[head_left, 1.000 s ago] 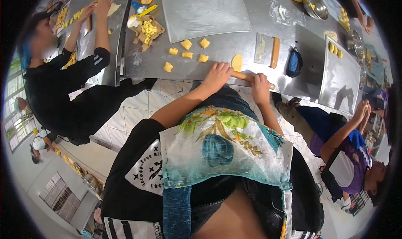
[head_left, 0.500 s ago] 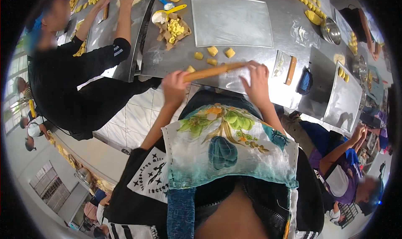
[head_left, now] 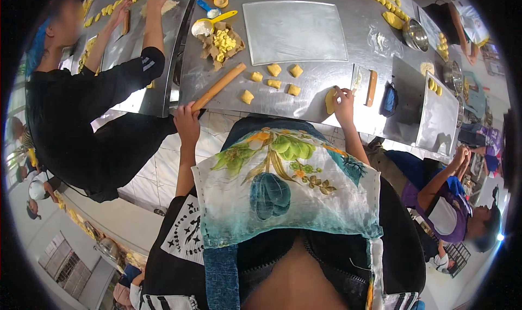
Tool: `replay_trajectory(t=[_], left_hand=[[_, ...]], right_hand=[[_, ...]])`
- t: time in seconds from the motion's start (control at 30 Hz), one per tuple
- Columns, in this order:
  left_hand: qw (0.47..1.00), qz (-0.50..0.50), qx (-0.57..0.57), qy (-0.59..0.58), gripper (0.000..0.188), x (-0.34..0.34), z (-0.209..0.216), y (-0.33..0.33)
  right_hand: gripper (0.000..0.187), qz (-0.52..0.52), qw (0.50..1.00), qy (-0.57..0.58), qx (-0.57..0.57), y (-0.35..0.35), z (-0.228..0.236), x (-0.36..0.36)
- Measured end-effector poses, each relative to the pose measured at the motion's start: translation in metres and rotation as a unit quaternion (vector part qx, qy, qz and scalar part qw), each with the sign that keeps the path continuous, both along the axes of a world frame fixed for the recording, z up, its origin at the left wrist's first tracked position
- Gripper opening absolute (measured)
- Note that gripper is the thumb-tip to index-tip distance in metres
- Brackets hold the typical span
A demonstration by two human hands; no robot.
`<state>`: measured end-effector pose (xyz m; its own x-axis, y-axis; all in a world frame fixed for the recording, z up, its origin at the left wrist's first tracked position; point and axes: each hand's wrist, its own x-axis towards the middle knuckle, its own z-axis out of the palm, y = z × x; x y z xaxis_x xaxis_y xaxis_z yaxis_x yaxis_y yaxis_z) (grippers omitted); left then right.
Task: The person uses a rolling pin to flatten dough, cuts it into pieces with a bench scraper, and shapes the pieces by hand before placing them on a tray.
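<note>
My left hand point(head_left: 187, 124) is closed around the near end of a wooden rolling pin point(head_left: 220, 86), which slants up and away over the table's front edge. At the front of the steel table, my right hand point(head_left: 343, 105) pinches the edge of a flattened yellow piece of dough point(head_left: 329, 101). Its fingertips partly cover the dough. Between my hands lie several small yellow dough lumps point(head_left: 273, 70). Behind the pin, small pale-yellow cubes point(head_left: 224, 40) are heaped on crumpled brown paper point(head_left: 209, 50).
A pale rectangular sheet point(head_left: 293, 33) lies mid-table. Scoops with powder point(head_left: 202, 27) stand at the back left. Right of my hand are a wooden-handled scraper point(head_left: 372, 88), a dark blue item point(head_left: 389, 99) and a tray point(head_left: 437, 120). A co-worker in black point(head_left: 98, 120) works at the left table.
The rolling pin has left my right hand and swung left and down in my left hand. My right hand has come down onto the flattened dough at the table's front.
</note>
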<state>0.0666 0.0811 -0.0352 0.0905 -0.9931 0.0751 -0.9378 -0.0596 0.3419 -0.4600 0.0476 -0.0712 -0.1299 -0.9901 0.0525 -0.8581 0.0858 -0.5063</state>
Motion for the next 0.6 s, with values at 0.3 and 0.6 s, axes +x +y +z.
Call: replay_trajectory(t=[0.3, 0.6], left_hand=[[0.998, -0.040, -0.040, 0.023, 0.033, -0.009, -0.013, -0.032], [0.995, -0.020, -0.086, 0.040, 0.025, -0.020, 0.010, -0.037]], right_hand=[[0.024, -0.038, 0.993, -0.106, -0.024, -0.010, -0.006, 0.001], [0.017, -0.052, 0.996, -0.074, -0.017, -0.013, -0.004, 0.003]])
